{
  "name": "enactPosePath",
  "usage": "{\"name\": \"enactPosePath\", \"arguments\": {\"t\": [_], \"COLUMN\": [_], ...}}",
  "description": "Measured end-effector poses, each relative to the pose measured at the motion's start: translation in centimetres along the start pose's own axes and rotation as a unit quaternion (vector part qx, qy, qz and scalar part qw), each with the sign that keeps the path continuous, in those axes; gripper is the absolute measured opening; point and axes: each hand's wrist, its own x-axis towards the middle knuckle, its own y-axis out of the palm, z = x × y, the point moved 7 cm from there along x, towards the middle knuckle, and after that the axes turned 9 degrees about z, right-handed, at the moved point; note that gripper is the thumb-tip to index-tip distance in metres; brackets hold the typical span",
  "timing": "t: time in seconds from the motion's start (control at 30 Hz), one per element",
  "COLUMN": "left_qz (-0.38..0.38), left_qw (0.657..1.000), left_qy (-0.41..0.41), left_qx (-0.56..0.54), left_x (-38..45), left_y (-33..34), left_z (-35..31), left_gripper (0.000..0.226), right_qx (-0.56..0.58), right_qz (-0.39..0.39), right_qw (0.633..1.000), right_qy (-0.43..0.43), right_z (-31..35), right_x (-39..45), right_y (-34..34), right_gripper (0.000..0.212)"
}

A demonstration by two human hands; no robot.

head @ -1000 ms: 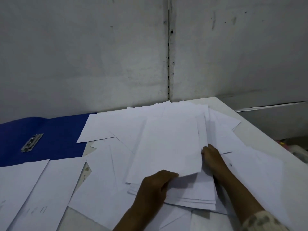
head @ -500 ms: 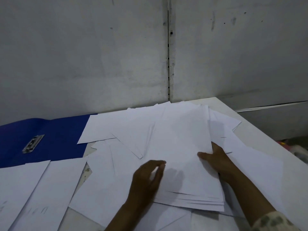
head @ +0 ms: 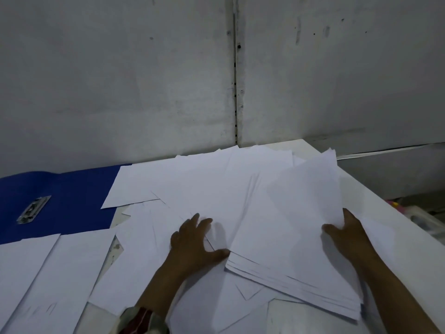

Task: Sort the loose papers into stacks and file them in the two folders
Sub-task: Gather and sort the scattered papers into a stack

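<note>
Grey, scuffed wall panels (head: 120,80) behind, split by a dark vertical seam (head: 235,92). White tabletop (head: 409,249) below. Blurred pink and white clutter (head: 419,218) beyond the table's right edge.

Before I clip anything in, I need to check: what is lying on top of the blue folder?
A white sheet overlaps the blue folder at its right edge, and more sheets cover its near edge. Its metal clip is bare. What lies under those sheets is hidden.
</note>
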Motion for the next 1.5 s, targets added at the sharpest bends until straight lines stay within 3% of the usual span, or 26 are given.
{"name": "enactPosePath", "arguments": {"t": [0.07, 0.17, 0.23, 0.4, 0.6, 0.67, 0.77, 0.87, 1.03, 1.2, 1.5], "left_qz": [0.049, -0.004, -0.030, -0.043, -0.074, -0.091, -0.132, -0.189, -0.241, -0.247, -0.192], "left_qw": [0.999, 0.991, 0.973, 0.917, 0.848, 0.854, 0.904, 0.934, 0.911, 0.898, 0.885], "left_qy": [0.009, -0.025, -0.058, -0.091, -0.117, -0.118, -0.090, -0.085, -0.105, -0.131, -0.172], "left_qx": [0.001, -0.131, -0.222, -0.386, -0.512, -0.499, -0.395, -0.291, -0.318, -0.339, -0.387], "left_x": [-0.6, -1.3, -1.6, -1.3, -0.1, 0.2, 0.6, 0.5, -0.6, -1.9, -5.2], "left_y": [0.4, -0.8, -1.3, -1.0, -0.1, 0.0, -0.4, -1.3, -3.7, -6.1, -8.3], "left_z": [0.0, 0.7, 0.7, 0.3, 0.0, -0.1, -0.8, -0.6, 3.6, 8.8, 14.9], "left_gripper": [0.106, 0.089, 0.077, 0.078, 0.075, 0.061, 0.014, 0.033, 0.027, 0.016, 0.020], "right_qx": [0.007, 0.018, 0.028, 0.058, 0.062, 0.062, 0.064, 0.067, 0.039, -0.011, -0.027], "right_qz": [-0.002, -0.011, -0.010, -0.008, -0.003, 0.000, 0.007, 0.012, 0.029, 0.105, 0.180], "right_qw": [1.000, 1.000, 0.999, 0.998, 0.998, 0.998, 0.998, 0.998, 0.999, 0.994, 0.983], "right_qy": [0.010, 0.015, 0.015, 0.012, -0.009, -0.010, -0.005, -0.004, -0.006, -0.015, 0.000], "right_z": [-0.5, -1.1, -1.3, -1.2, -0.9, -0.9, -1.0, -0.9, -0.2, 1.3, 3.2], "right_x": [-0.3, -0.6, -0.7, -1.0, -1.3, -1.4, -1.5, -1.4, -1.3, -0.9, 0.4], "right_y": [-0.3, -0.8, -0.7, -0.6, -0.4, -0.3, -0.3, -0.4, -0.6, 0.0, 0.3], "right_gripper": [0.048, 0.045, 0.045, 0.046, 0.052, 0.052, 0.052, 0.051, 0.045, 0.039, 0.031]}}
